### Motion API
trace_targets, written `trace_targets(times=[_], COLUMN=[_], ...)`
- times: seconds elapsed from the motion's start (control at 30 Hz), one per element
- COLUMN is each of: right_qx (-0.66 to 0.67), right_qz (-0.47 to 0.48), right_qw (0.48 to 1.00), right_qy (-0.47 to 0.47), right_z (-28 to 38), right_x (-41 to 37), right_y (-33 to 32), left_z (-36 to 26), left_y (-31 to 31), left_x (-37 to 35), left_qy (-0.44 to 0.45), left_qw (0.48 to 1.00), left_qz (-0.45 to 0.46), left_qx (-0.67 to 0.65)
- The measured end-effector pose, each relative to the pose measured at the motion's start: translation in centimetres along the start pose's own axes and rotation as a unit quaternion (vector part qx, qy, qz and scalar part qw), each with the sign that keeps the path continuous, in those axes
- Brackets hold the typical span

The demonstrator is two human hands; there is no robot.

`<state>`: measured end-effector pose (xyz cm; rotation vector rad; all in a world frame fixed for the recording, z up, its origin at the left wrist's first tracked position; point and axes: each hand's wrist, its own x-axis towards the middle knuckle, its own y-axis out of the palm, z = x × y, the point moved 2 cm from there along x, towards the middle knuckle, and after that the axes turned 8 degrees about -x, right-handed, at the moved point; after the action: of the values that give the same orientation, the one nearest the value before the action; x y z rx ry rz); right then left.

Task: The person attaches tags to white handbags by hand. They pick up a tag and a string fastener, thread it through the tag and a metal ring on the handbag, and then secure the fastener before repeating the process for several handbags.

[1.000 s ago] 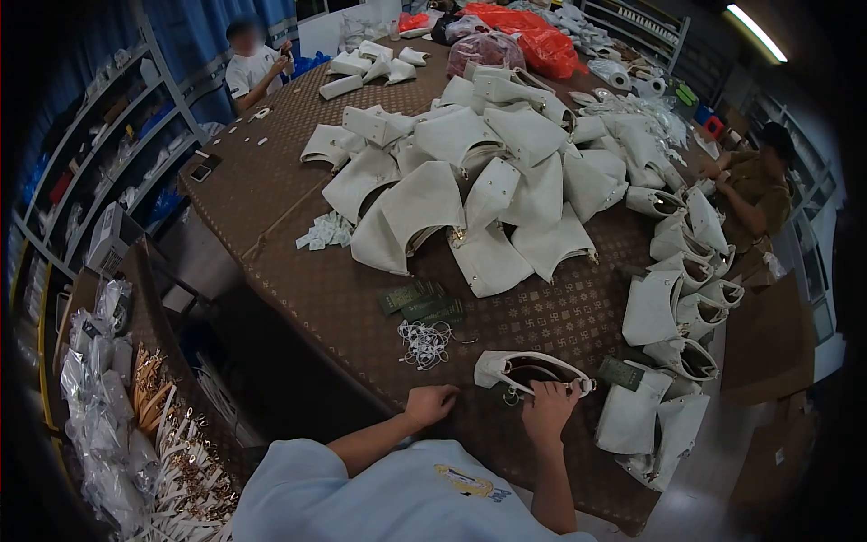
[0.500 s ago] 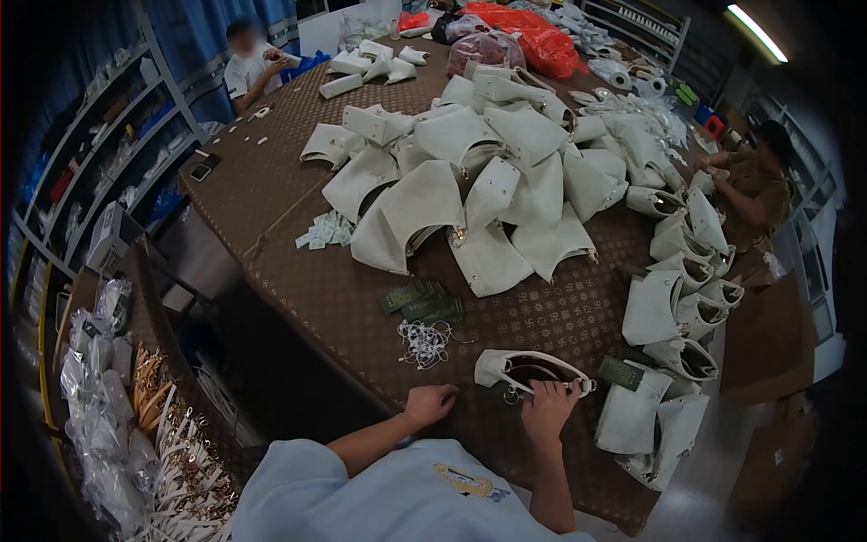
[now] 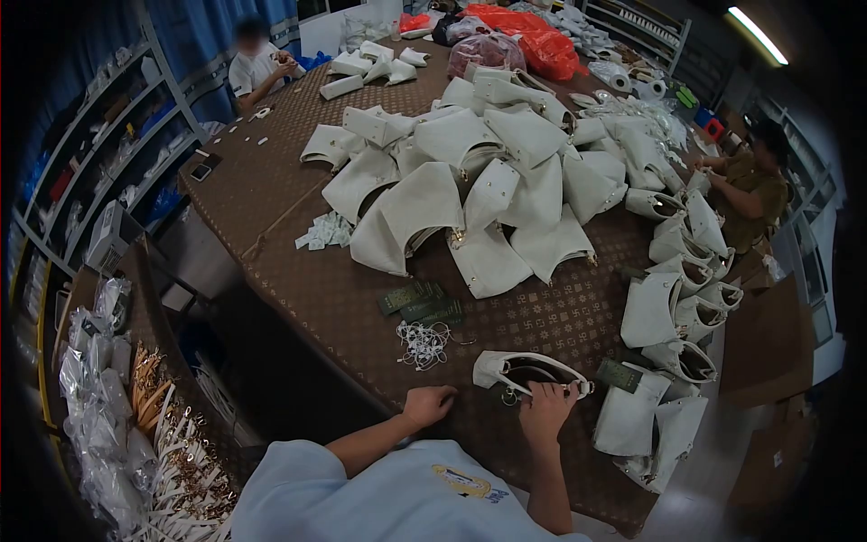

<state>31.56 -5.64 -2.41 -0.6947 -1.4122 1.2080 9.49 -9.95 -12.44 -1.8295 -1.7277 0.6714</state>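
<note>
My right hand (image 3: pixel 545 411) grips the near rim of a white handbag (image 3: pixel 490 367), which sits open at the table's front edge. Near that edge, my left hand (image 3: pixel 429 406) rests with its fingers curled; whether anything is inside them is hidden. Beyond it lie a tangle of white strings (image 3: pixel 424 345) and dark green cards (image 3: pixel 423 302). A large heap of white handbags (image 3: pixel 483 181) covers the middle of the table. To the right of my right hand, another green card (image 3: pixel 619 374) lies by more white bags (image 3: pixel 628 420).
Across the brown table (image 3: pixel 316 307), one person (image 3: pixel 262 72) sits at the far left, another (image 3: pixel 745 185) at the right. Red plastic bags (image 3: pixel 533 41) lie at the back. Straps (image 3: pixel 185 470) and wrapped items (image 3: pixel 99 406) are at lower left. Cardboard boxes (image 3: pixel 768 343) stand at right.
My hands and the bag have hardly moved. The person at the far left has raised their head and shifted slightly right; the person at the right has shifted slightly.
</note>
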Motion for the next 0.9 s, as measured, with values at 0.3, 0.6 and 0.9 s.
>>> trace_targets(times=[0.3, 0.6, 0.9], right_qx=[0.004, 0.009, 0.007], right_qz=[-0.004, -0.001, 0.000], right_qw=[1.000, 1.000, 1.000], right_qy=[-0.004, -0.001, 0.003], right_z=[-0.13, -0.14, -0.19], right_x=[0.11, 0.34, 0.51], right_y=[0.11, 0.07, 0.33], left_z=[0.01, -0.04, 0.03], left_y=[0.08, 0.03, 0.09], left_x=[-0.07, -0.01, 0.06], left_qy=[0.006, -0.003, -0.008], left_qw=[1.000, 1.000, 1.000], left_qz=[-0.010, -0.005, 0.013], left_qx=[-0.001, -0.001, 0.003])
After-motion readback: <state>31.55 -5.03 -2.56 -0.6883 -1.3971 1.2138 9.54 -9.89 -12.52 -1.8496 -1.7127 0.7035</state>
